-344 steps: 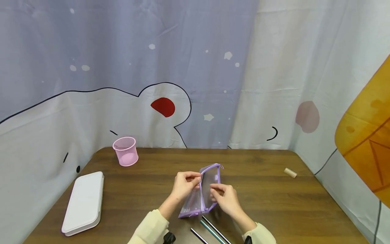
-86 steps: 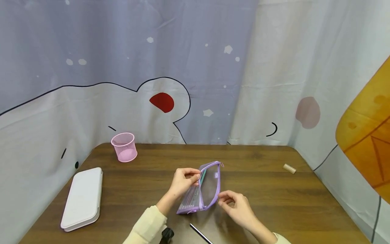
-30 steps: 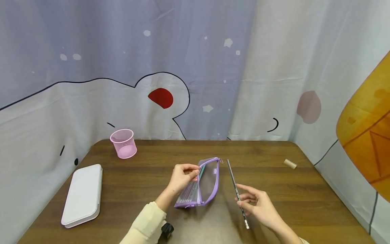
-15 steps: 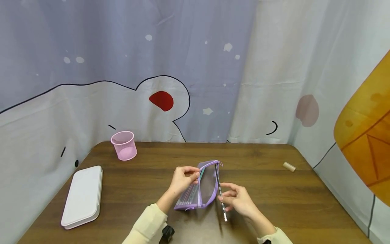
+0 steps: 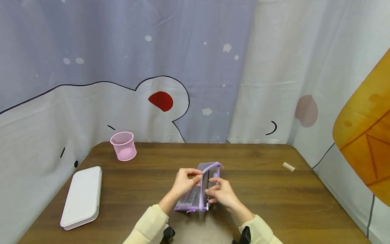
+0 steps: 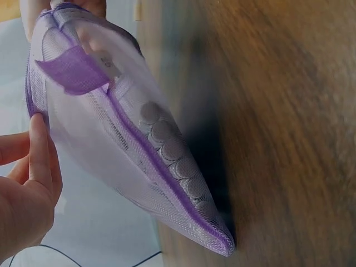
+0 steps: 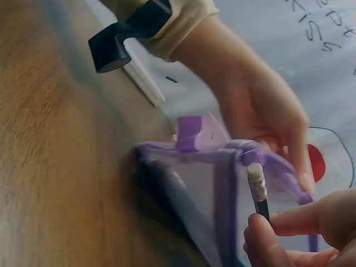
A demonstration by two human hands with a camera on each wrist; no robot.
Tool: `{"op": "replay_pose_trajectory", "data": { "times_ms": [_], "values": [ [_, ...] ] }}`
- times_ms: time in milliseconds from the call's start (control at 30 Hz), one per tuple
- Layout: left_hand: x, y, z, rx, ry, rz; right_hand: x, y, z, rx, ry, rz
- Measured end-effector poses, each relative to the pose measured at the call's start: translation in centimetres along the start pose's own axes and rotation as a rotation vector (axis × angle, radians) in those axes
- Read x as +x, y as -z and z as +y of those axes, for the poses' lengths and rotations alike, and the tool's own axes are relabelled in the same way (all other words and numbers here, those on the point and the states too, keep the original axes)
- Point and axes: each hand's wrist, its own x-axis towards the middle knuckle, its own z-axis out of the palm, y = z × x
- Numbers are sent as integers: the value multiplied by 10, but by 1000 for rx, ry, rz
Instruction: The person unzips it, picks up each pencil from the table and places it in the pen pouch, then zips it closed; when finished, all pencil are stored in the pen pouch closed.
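A see-through mesh pencil case [image 5: 192, 198] with purple edging stands on the table, its zip side gaping toward the right. My left hand [image 5: 184, 183] pinches the edge of that opening between thumb and fingers. In my right hand [image 5: 223, 194] is a dark pencil [image 7: 259, 192] with a white eraser end, pinched near that end. Its far part lies within the case's mouth in the head view. Several pencils show through the mesh in the left wrist view, their round ends [image 6: 172, 147] side by side along the bottom seam.
A white flat box [image 5: 82, 198] lies at the table's left. Behind it stands a pink mesh pen cup [image 5: 124, 147]. A small beige cylinder [image 5: 288, 166] lies near the right edge, and a patterned curtain [image 5: 213, 67] hangs behind the table.
Earlier, pencils lay loose at the table's front; they are gone from there. My right hand has lifted the last dark one and moved it left into the case's opening. My left hand keeps its hold.
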Motion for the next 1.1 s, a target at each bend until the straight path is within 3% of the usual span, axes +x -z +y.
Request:
{"op": "replay_pose_trajectory", "data": {
  "times_ms": [200, 367, 567, 733, 967, 1100],
  "values": [
    [1, -1, -3, -2, -12, -37, 3, -13, 9, -115, 60, 56],
    [0, 1, -2, -9, -2, -14, -6, -13, 11, -220, 151, 128],
    [-2, 3, 2, -24, 9, 14, -18, 7, 16, -300, 207, 276],
    [-5, 6, 4, -75, 41, -10, -26, 34, 24, -470, 192, 357],
    [-12, 8, 9, -98, 60, -132, -25, 69, 29, -559, 190, 310],
    [-20, 10, 11, -110, 73, -240, -20, 84, 32, -523, 305, 174]
  ]
}}
